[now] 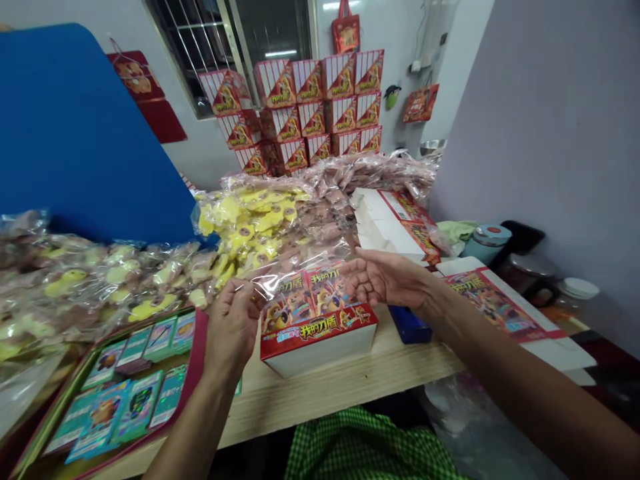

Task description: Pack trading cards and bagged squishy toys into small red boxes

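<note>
A red and white card box (320, 340) with colourful cartoon packs showing in its top stands on the wooden table in front of me. Clear plastic film (300, 263) stretches across its far side. At the box's left edge, my left hand (235, 323) pinches the film between thumb and fingers. My right hand (383, 280) is at the box's right side, palm turned inward, its fingers loosely curved and apart. Those fingertips lie close to the packs and the film; whether they touch is hard to tell.
A tray (200, 347) of card stacks stands left. Bagged yellow plush pieces (245, 227) and brownish ones pile behind. Right are a blue object (410, 325), an unfolded printed carton (495, 300), a white carton (385, 227) and a cup (487, 240). Stacked boxes (310, 110) line the back.
</note>
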Demonstrator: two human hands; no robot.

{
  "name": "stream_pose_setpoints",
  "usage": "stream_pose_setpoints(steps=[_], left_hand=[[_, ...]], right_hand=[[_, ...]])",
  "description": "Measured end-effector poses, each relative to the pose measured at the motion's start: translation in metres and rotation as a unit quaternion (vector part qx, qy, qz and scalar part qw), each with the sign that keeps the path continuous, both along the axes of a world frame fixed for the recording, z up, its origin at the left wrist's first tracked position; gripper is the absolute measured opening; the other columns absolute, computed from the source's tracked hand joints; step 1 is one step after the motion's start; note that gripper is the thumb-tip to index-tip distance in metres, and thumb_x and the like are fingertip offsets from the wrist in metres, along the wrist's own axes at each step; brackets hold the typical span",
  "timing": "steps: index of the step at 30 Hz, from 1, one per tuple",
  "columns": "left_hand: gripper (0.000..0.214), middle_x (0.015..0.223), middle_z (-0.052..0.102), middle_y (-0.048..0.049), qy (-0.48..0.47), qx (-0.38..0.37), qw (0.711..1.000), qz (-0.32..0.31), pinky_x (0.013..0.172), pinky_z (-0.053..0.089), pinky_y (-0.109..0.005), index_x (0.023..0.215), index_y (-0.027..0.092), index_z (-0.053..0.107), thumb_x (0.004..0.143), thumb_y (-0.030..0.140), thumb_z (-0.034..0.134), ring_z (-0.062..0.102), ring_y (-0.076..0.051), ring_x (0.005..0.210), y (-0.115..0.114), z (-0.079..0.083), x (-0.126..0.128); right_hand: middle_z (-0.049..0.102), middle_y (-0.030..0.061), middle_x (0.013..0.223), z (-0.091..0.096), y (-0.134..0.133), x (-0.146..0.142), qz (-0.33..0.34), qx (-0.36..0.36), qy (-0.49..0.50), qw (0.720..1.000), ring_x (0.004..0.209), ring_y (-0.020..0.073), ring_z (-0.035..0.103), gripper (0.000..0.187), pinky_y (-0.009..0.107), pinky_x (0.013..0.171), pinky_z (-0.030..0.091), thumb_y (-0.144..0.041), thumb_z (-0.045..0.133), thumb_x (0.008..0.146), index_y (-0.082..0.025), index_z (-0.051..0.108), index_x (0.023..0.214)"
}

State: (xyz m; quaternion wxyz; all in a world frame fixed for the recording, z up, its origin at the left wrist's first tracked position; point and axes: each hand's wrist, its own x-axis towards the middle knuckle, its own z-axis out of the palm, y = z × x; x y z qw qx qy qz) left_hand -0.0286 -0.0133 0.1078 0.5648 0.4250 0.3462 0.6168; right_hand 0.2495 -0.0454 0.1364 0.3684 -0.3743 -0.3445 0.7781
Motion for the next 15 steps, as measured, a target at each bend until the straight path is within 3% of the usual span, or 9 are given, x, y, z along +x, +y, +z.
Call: stream_pose_setpoints(steps=[2,4,8,11,15], left_hand=[[0.025,0.067,0.063,0.0055,0.025,0.007,1.000,0.006,0.070,0.055,-0.020,0.071,0.021,0.053,0.077,0.025,0.077,0.061,-0.009,0.064,-0.005,-0.003,-0.004],[0.023,0.060,0.056,0.0077,0.054,0.004,0.999,0.001,0.074,0.056,-0.022,0.072,0.022,0.053,0.080,0.025,0.075,0.058,-0.009,0.061,-0.008,-0.004,-0.006],[0.025,0.074,0.064,0.0041,0.054,0.003,0.998,-0.013,0.081,0.057,-0.029,0.075,0.022,0.053,0.080,0.032,0.075,0.071,-0.016,0.081,-0.011,-0.008,-0.005],[0.024,0.087,0.070,0.0012,0.072,0.005,0.997,-0.007,0.077,0.056,-0.028,0.078,0.021,0.058,0.080,0.035,0.078,0.069,-0.015,0.078,-0.013,-0.010,-0.010],[0.024,0.060,0.060,0.0022,0.213,-0.026,0.977,-0.021,0.056,0.044,-0.020,0.067,0.017,0.067,0.078,0.035,0.081,0.050,-0.008,0.054,-0.020,-0.008,-0.032]], right_hand=[[0.075,0.0147,0.081,-0.002,-0.003,0.004,0.014,-0.009,0.015,1.000,0.061,0.0174,0.071,0.046,0.022,0.050,0.057,-0.042,0.030,0.106,-0.010,0.063,0.103],[0.075,0.0137,0.080,-0.004,-0.006,0.005,0.008,-0.005,0.001,1.000,0.061,0.0179,0.071,0.035,0.023,0.051,0.057,-0.039,0.045,0.097,-0.011,0.065,0.099],[0.071,0.0061,0.070,-0.008,-0.010,-0.004,-0.044,0.048,-0.087,0.994,0.051,0.0148,0.064,0.016,0.021,0.042,0.050,-0.030,0.069,0.076,-0.016,0.061,0.081],[0.066,0.0019,0.063,-0.011,-0.014,-0.009,-0.088,0.094,-0.176,0.976,0.043,0.0114,0.053,0.029,0.019,0.035,0.039,-0.030,0.078,0.064,-0.019,0.052,0.069],[0.055,-0.0018,0.056,-0.015,-0.024,-0.006,-0.098,0.151,-0.253,0.951,0.046,0.0098,0.046,0.037,0.021,0.040,0.034,-0.043,0.083,0.067,-0.020,0.054,0.068]])
